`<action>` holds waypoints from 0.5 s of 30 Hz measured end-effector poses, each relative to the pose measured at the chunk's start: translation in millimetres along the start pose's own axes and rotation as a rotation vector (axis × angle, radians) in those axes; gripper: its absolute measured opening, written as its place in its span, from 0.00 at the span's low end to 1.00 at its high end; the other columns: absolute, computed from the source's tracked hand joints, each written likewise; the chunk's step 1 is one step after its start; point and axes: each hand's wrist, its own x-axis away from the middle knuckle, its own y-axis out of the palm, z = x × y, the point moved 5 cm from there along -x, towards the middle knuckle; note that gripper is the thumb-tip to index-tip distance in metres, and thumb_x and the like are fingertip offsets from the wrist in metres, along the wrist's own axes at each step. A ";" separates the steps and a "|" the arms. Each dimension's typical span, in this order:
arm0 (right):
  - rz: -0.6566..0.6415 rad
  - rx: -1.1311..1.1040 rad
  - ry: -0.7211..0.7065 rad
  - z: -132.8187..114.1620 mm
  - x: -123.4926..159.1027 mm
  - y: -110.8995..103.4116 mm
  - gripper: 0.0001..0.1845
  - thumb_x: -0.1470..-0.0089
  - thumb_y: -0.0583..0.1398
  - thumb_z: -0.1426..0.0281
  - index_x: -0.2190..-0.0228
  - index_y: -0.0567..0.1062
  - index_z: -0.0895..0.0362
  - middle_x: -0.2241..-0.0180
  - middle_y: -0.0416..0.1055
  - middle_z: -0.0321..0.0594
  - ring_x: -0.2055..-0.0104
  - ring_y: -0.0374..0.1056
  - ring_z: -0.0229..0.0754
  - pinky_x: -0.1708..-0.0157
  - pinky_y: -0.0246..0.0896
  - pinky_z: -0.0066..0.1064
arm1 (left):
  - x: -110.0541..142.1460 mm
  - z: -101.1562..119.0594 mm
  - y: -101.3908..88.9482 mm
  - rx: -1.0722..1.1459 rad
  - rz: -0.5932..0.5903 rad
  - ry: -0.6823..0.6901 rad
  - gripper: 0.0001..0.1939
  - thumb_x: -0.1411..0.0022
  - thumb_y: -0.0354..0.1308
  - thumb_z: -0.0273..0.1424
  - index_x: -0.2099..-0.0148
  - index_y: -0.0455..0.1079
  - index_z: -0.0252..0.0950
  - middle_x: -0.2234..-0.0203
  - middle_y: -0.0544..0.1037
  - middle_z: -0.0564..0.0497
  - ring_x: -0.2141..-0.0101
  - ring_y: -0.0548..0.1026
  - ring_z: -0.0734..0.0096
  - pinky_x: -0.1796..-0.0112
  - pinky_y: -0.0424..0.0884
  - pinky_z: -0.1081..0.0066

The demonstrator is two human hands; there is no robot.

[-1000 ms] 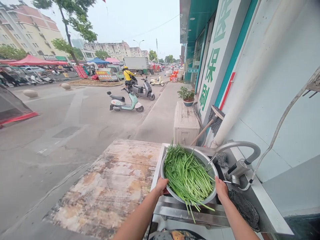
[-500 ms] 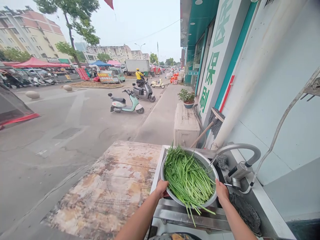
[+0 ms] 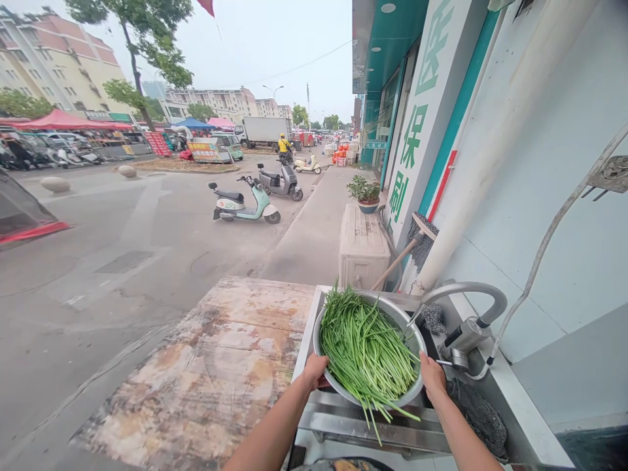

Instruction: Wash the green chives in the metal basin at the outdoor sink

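A round metal basin [image 3: 338, 383] rests over the sink, heaped with long green garlic chives [image 3: 366, 350]. Some of the stalks hang over its near rim. My left hand [image 3: 314, 371] grips the basin's left rim, the thumb on top and the fingers beneath. On the opposite side, my right hand [image 3: 432, 375] is closed on the right rim. The curved faucet [image 3: 466, 291] reaches over the basin's right edge, and water seems to run from its spout into the basin.
Left of the sink [image 3: 532, 418] lies a worn wooden tabletop [image 3: 210, 373]. A steel scrubber [image 3: 434, 318] and a dark mesh bag [image 3: 477, 415] lie by the faucet. Beyond stand a mop [image 3: 415, 245], a beige box [image 3: 364, 248] with a potted plant [image 3: 364, 190], and parked scooters [image 3: 248, 201].
The view has shifted slightly. Both hands keep the same hold on the basin. In the distance, the person in yellow has moved to the right.
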 end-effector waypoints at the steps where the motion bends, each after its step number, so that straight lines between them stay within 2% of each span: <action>1: -0.004 0.002 0.001 -0.3 0.3 0.0 0.34 0.42 0.45 0.50 0.57 0.76 0.62 0.52 0.72 0.56 0.49 0.68 0.54 0.58 0.63 0.34 | -0.1 0.0 -0.1 -0.001 0.000 0.001 0.21 0.49 0.52 0.23 0.50 0.59 0.37 0.78 0.73 0.52 0.78 0.76 0.66 0.72 0.77 0.65; 6: -0.023 0.012 0.003 -2.2 2.6 0.0 0.30 0.40 0.45 0.55 0.55 0.75 0.63 0.49 0.70 0.55 0.46 0.66 0.54 0.57 0.62 0.33 | -3.4 -1.5 -1.3 -0.005 0.003 -0.001 0.22 0.49 0.53 0.23 0.50 0.60 0.36 0.78 0.74 0.51 0.78 0.76 0.65 0.73 0.77 0.65; 15: -0.033 0.005 0.020 -2.2 4.2 0.6 0.30 0.40 0.45 0.55 0.54 0.74 0.62 0.48 0.69 0.55 0.45 0.64 0.56 0.54 0.61 0.36 | -3.4 -1.2 -1.4 -0.023 -0.001 -0.004 0.21 0.48 0.54 0.24 0.50 0.61 0.36 0.77 0.75 0.50 0.78 0.76 0.66 0.73 0.77 0.66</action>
